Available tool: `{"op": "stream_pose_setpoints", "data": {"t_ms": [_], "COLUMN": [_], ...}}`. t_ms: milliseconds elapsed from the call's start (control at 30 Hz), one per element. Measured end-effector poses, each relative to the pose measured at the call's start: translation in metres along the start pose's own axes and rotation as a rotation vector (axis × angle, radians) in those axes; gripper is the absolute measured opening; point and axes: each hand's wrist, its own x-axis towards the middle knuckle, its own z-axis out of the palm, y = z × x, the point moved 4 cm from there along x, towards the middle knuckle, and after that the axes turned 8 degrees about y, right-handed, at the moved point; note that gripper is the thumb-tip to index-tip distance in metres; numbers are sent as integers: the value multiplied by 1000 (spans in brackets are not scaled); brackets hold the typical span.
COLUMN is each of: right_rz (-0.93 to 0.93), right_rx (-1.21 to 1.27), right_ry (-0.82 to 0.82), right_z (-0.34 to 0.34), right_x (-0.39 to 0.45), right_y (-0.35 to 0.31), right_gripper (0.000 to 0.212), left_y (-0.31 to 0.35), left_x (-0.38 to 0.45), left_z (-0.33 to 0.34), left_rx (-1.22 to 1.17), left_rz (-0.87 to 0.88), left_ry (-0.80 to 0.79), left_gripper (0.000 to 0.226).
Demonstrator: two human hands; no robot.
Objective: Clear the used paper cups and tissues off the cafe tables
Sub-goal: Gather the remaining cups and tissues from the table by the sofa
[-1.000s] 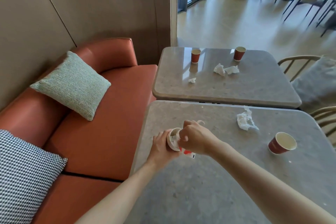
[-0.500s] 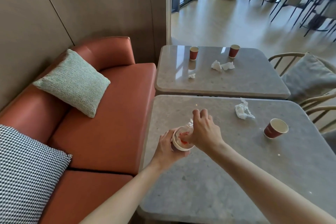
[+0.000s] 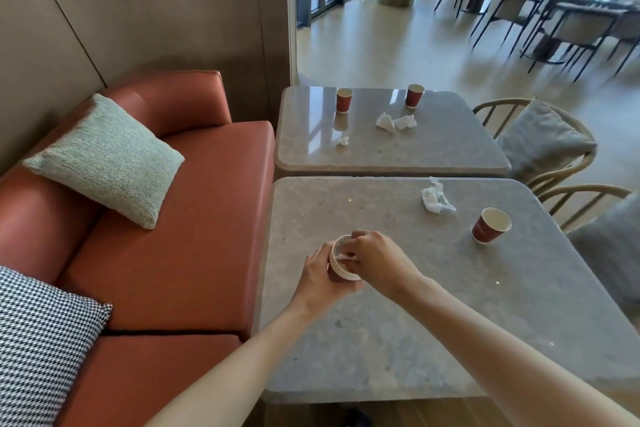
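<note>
Since half a second ago the right hand (image 3: 375,258) has dropped from above the cup, where it held a bit of wrapper raised over the rim, and now its fingertips reach down into the cup's mouth, curled onto white tissue (image 3: 341,256) stuffed inside. Both hands sit at much the same spot on the near grey stone-look counter (image 3: 415,340), towards its left side.

The left hand (image 3: 320,276) has its grip wrapped round the side of the white-rimmed paper cup (image 3: 341,270), holding it upright; whether the cup's base touches the counter cannot be told, since the hand hides it. The right hand's grip pinches the tissue at the cup's opening.

Further right on the same counter a crumpled white tissue (image 3: 435,200) lies near the far edge, and a red paper cup with a pale inside (image 3: 490,225) stands upright near the right edge, apart from the tissue.

On the far grey counter (image 3: 450,156), which butts against the near one, two red paper cups stand upright: one on the left (image 3: 344,100), one further right (image 3: 414,96). Two crumpled white tissues (image 3: 394,121) lie side by side just in front of the right cup, and a small white scrap (image 3: 343,141) lies nearer, below the left cup.

A rust-red leather sofa (image 3: 173,236) runs along the left of both counters, carrying a pale green knitted cushion (image 3: 104,159) and a black-and-white houndstooth cushion (image 3: 38,350). Wooden chairs with grey cushions (image 3: 543,142) stand on the right.
</note>
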Motion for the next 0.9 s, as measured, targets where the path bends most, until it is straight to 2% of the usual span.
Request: {"op": "stream_pose_setpoints", "data": {"t_ms": [133, 267, 333, 667, 733, 833, 900], "right_rz": [85, 37, 46, 146, 161, 182, 157], "right_rx": [105, 25, -29, -53, -52, 6, 73], "right_ry": [-159, -354, -374, 101, 127, 123, 52], "right_z": [-11, -13, -15, -45, -50, -59, -60], "right_x": [0, 0, 1, -14, -17, -19, -18], "right_y": [16, 32, 46, 156, 186, 224, 245], "right_gripper": [21, 18, 17, 12, 20, 8, 6], "left_y": [6, 16, 23, 69, 79, 88, 92], "left_x": [5, 11, 15, 47, 54, 64, 70], "left_z": [9, 26, 41, 154, 181, 216, 235], "left_rx": [-9, 28, 42, 80, 65, 58, 58], "left_rz": [6, 52, 67, 64, 50, 21, 7], "left_ry": [-7, -40, -59, -109, -112, -118, -99], "left_gripper": [61, 61, 60, 60, 60, 58, 55]}}
